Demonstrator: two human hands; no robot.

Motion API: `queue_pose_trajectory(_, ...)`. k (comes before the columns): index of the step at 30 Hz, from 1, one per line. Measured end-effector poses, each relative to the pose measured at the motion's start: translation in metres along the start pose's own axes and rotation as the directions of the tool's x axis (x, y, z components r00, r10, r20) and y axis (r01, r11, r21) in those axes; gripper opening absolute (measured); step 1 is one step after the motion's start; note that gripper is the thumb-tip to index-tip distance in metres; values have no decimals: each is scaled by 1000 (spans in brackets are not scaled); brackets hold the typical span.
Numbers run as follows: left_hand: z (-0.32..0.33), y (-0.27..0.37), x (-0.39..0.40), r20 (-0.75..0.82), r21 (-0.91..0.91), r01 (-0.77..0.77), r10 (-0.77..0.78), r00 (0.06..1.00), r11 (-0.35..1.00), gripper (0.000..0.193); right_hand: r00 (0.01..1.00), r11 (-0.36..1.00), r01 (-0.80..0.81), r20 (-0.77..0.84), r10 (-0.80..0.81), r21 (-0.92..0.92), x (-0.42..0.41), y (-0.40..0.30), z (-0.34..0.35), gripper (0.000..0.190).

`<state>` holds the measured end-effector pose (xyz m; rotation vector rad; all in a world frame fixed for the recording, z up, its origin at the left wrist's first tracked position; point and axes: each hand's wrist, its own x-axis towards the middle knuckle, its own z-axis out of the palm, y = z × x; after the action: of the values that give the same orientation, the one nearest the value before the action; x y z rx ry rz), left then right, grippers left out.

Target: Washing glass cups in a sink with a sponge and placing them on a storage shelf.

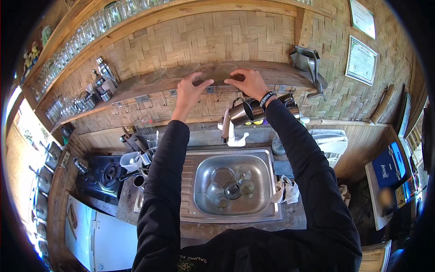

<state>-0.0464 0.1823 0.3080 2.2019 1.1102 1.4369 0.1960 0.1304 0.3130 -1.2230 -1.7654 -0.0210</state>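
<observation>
Both arms reach forward to a wooden wall shelf (272,73). My left hand (189,91) and my right hand (250,82) pinch opposite sides of a clear round glass plate (219,74), thumbs at its near edge. It is tilted or flat just over the shelf board; whether it touches the wood I cannot tell. To its left lie more clear glass plates (181,70) on the same board. Below the arms, a steel sink (266,197) contains a glass plate (222,175), a glass carafe (214,189) and several glass cups (247,187).
Steel pitchers (240,114) hang from hooks under the shelf, near my right wrist. Beneath them rises a white faucet (235,136). A metal can (306,57) stands at the shelf's right end. Rows of drinking glasses (91,30) line the upper shelf. A gas stove (102,176) sits left.
</observation>
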Motion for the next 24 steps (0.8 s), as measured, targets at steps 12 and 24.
queue_pose_trajectory(12,8,-7,5,-85,30,-29,32,996,999,61,996,972,59,-55,-74,-226,6,9,11,48)
queue_pose_trajectory(24,15,-8,13,-165,108,7,11,986,994,43,998,962,-65,-7,65,-263,22,8,18,48)
